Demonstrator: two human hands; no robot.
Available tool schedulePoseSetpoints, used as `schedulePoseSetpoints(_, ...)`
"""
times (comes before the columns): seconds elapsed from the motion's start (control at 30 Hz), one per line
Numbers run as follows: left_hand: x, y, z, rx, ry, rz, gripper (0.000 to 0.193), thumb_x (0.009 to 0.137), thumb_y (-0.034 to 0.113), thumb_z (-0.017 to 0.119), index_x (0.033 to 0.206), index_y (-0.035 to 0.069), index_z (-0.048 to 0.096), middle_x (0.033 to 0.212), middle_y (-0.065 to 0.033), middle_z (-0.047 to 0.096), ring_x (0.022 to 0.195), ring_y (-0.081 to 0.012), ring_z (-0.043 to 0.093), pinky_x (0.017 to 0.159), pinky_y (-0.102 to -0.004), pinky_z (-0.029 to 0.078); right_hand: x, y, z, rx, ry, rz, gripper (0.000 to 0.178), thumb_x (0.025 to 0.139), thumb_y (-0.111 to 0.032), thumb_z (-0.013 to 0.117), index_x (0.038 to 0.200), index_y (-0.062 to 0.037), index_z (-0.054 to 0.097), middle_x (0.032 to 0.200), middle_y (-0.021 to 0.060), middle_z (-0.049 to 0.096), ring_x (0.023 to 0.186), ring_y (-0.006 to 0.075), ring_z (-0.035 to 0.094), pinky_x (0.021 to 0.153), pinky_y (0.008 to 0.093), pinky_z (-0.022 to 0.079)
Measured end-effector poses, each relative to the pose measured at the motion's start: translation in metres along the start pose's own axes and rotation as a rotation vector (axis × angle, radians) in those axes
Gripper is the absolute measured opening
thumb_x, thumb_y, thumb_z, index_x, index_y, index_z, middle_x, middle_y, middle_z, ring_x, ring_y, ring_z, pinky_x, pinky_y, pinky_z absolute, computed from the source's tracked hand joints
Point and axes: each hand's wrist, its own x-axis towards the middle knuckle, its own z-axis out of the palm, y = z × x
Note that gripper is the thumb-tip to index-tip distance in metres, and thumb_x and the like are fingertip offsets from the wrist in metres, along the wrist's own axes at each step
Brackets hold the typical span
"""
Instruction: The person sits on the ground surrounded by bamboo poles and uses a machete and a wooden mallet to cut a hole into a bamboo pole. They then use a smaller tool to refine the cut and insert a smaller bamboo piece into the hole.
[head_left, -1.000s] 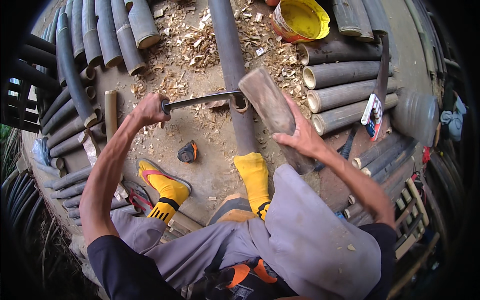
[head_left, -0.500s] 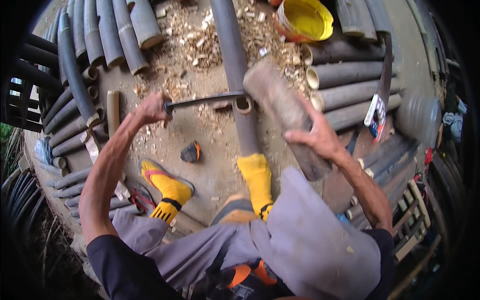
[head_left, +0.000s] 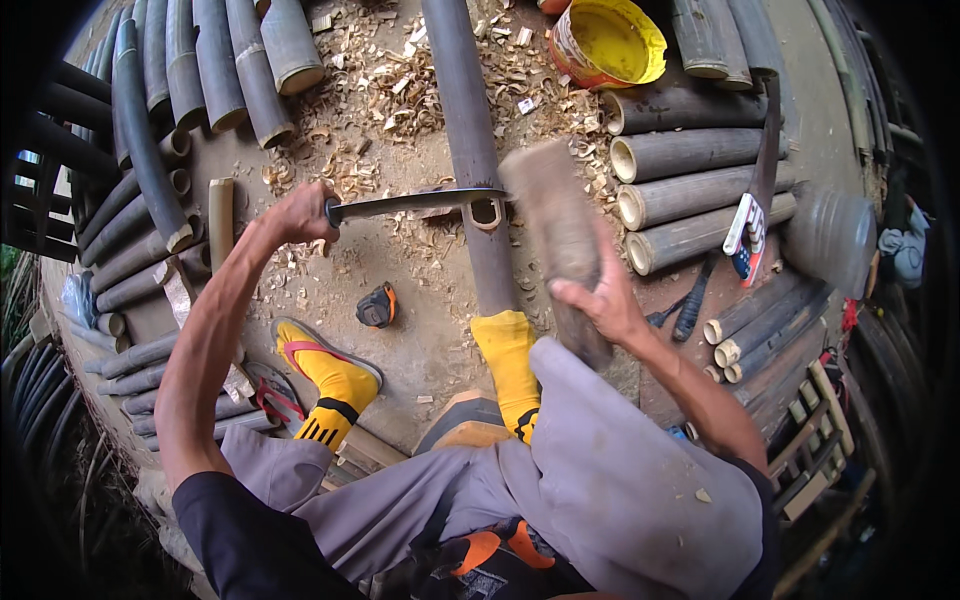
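My left hand is closed round the handle of a long knife. Its dark blade lies level across a grey bamboo pole, at the upper edge of a hole cut in the wall. In my right hand is a thick wooden mallet, slightly blurred, gripped at its narrower lower end. The mallet's head is just right of the blade's tip; whether they touch I cannot tell. The pole's near end meets my foot in a yellow sock.
Wood shavings litter the ground. A tape measure lies between my feet. Bamboo lengths are stacked on both sides. At right lie a handsaw and a dark-handled tool; a yellow-rimmed bucket stands beyond.
The mallet has shifted right, away from the blade's tip, and turned more upright. My right hand moved slightly left and down with it. The knife stays nearly in place across the pole.
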Motion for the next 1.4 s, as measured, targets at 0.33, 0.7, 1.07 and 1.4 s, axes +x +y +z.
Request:
schedulePoseSetpoints(0.33,-0.050,0.030,0.089,0.327,0.912,0.175,0.024,0.066,0.011,0.069,0.084,0.008,0.054,0.075,-0.0084,0.056,0.068,-0.0282,0.058,0.063,-0.0406,0.047,-0.014,0.003,-0.016,0.001,0.173,0.018,0.096,0.068,-0.021,0.072,0.146,-0.0004,0.020,0.140,0.0223,0.038,0.127,0.0287,0.042,0.107,0.0354,0.031)
schedulePoseSetpoints(0.7,-0.039,0.012,0.084,0.491,0.677,0.180,0.019,0.074,0.007,0.060,0.089,0.007,0.047,0.083,-0.0091,0.055,0.083,-0.0269,0.060,0.069,-0.0395,0.046,-0.037,0.013,-0.005,-0.311,0.102,-0.330,0.089,0.068,-0.021,0.075,0.142,-0.0038,0.029,0.131,0.0259,0.047,0.113,0.0383,0.055,0.093,0.0404,0.047)
schedulePoseSetpoints(1.07,-0.029,0.008,0.072,0.486,0.481,0.116,0.016,0.077,0.007,0.058,0.089,0.007,0.047,0.084,-0.0095,0.057,0.082,-0.0278,0.062,0.069,-0.0405,0.046,0.050,0.019,-0.015,-0.838,-0.380,-0.904,0.070,0.071,-0.029,0.074,0.134,-0.0406,0.044,0.100,0.0151,0.055,0.073,0.0273,0.059,0.061,0.0365,0.053)
schedulePoseSetpoints(1.4,-0.025,0.011,0.070,0.531,0.467,0.098,0.020,0.073,0.003,0.058,0.090,0.006,0.047,0.085,-0.0098,0.057,0.083,-0.0272,0.061,0.069,-0.0397,0.046,0.064,0.011,-0.006,-0.818,-0.450,-0.665,0.088,0.068,-0.029,0.076,0.143,-0.0418,0.030,0.096,0.0171,0.053,0.072,0.0288,0.057,0.063,0.0384,0.051)
